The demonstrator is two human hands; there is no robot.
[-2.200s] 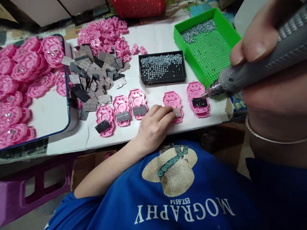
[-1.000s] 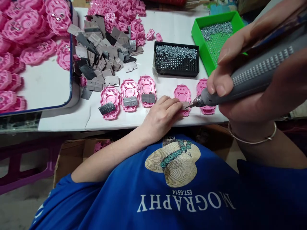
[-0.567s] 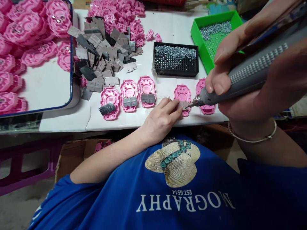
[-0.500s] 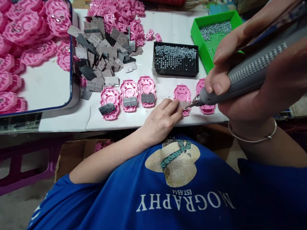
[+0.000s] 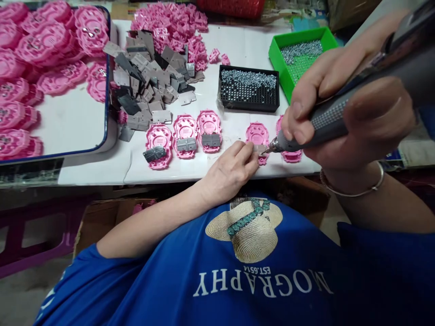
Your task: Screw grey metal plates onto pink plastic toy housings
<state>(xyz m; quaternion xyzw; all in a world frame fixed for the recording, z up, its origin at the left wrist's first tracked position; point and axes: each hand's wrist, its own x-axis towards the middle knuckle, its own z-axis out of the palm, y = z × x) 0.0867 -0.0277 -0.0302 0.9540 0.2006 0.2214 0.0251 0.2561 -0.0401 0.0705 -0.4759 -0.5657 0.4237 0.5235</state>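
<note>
My right hand [image 5: 340,113] is wrapped around a grey electric screwdriver [image 5: 335,111], held at a slant. The screwdriver's tip meets a small grey plate [image 5: 260,148] lying across the lower part of a pink plastic casing [image 5: 257,132]. With its fingers bent together, my left hand [image 5: 234,170] presses on the left end of that plate and the casing's edge. Just to the right, another pink casing [image 5: 291,156] is partly covered by the screwdriver and my right hand. Three pink casings lie to the left, among them one [image 5: 209,123] with a grey plate across it.
A black screw tray [image 5: 249,102] and a green tray [image 5: 274,59] of screws stand behind the casings. Heaped grey plates [image 5: 149,74] and small pink parts [image 5: 166,22] lie farther left. A blue-rimmed white tray [image 5: 74,127] holds many pink casings.
The whole view has shifted slightly. My right hand and the screwdriver have moved a little left and down in view, with the tip still at the plate. My left hand stays in place.
</note>
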